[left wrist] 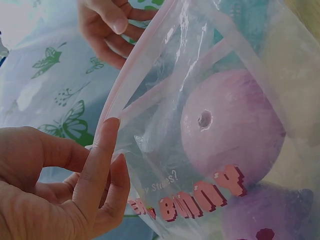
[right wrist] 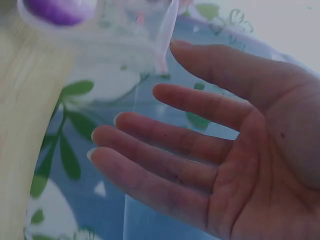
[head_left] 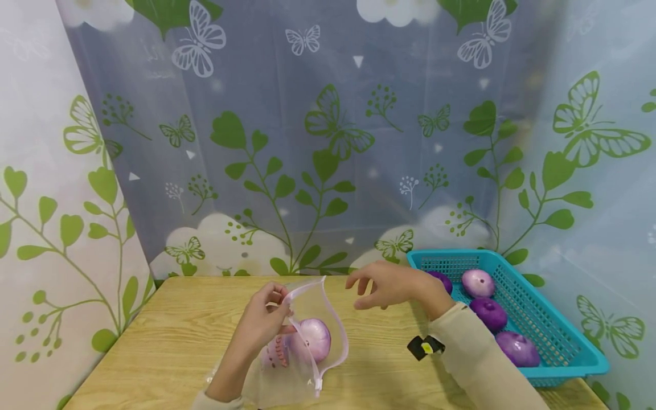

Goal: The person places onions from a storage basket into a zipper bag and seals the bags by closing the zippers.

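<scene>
My left hand (head_left: 263,316) pinches the rim of a clear zip bag (head_left: 332,319) with a pink zip edge and red lettering. The bag's mouth gapes toward the right. Inside it lies a pale purple onion (head_left: 314,340) with a small round scar. Below that onion, a darker purple rounded thing (left wrist: 270,212) shows through the plastic in the left wrist view. My right hand (head_left: 389,285) hovers over the table to the right of the bag's mouth, palm bare and fingers extended in the right wrist view (right wrist: 200,145).
A turquoise plastic basket (head_left: 550,319) stands at the table's right, holding several purple onions (head_left: 489,314). The wooden table (head_left: 189,319) meets a curtain (head_left: 266,188) printed with leaves and butterflies at its back edge. A small black tag (head_left: 425,346) hangs by the right cuff.
</scene>
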`<action>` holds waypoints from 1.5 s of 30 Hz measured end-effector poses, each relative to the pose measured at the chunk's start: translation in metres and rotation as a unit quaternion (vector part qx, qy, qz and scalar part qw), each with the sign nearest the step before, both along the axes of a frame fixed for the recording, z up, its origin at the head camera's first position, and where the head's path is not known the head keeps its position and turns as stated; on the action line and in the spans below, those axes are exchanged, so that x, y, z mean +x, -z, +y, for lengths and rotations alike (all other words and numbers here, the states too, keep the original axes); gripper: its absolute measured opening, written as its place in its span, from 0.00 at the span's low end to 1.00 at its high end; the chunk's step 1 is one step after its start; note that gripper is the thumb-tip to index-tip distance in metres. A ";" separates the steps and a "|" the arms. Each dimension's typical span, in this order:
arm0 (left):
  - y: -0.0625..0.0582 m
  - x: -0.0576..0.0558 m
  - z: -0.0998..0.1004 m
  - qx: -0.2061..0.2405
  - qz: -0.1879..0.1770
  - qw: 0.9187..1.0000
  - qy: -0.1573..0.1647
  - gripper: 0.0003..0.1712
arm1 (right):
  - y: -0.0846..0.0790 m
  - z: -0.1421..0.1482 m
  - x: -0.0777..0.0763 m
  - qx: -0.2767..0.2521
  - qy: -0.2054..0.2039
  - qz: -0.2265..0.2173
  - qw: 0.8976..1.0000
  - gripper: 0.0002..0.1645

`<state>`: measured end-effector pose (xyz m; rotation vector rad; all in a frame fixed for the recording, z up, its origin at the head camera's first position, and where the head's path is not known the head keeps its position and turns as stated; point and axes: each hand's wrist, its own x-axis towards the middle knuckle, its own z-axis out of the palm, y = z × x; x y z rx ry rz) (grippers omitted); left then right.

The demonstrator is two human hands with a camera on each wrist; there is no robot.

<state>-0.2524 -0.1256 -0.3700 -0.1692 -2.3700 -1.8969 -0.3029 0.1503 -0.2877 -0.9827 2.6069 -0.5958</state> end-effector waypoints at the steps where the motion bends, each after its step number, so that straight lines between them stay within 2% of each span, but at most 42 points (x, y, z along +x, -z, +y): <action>1: 0.000 0.000 0.000 0.000 0.000 1.000 0.000 0.05 | -0.002 0.005 -0.003 0.003 0.009 -0.001 1.000 0.23; 7: -0.001 0.001 0.000 0.002 -0.002 1.000 -0.001 0.04 | -0.008 0.036 -0.023 0.015 0.058 -0.012 0.998 0.23; 11: -0.001 0.000 -0.001 0.000 0.002 1.000 -0.001 0.04 | -0.009 0.056 -0.034 0.027 0.071 -0.024 0.997 0.25; 14: -0.001 0.000 -0.002 0.001 0.002 1.000 0.000 0.04 | -0.008 0.068 -0.039 0.042 0.067 -0.026 0.997 0.24; 23: -0.002 0.000 -0.001 0.009 -0.005 1.000 0.002 0.03 | 0.000 0.093 -0.053 0.061 0.079 -0.037 0.994 0.27; 34: -0.003 0.000 -0.001 0.001 0.001 1.000 -0.001 0.04 | 0.011 0.115 -0.061 0.057 0.127 -0.061 0.988 0.22; 45: -0.003 0.000 -0.001 -0.004 0.005 1.000 0.010 0.04 | 0.027 0.143 -0.073 0.041 0.172 -0.070 0.982 0.23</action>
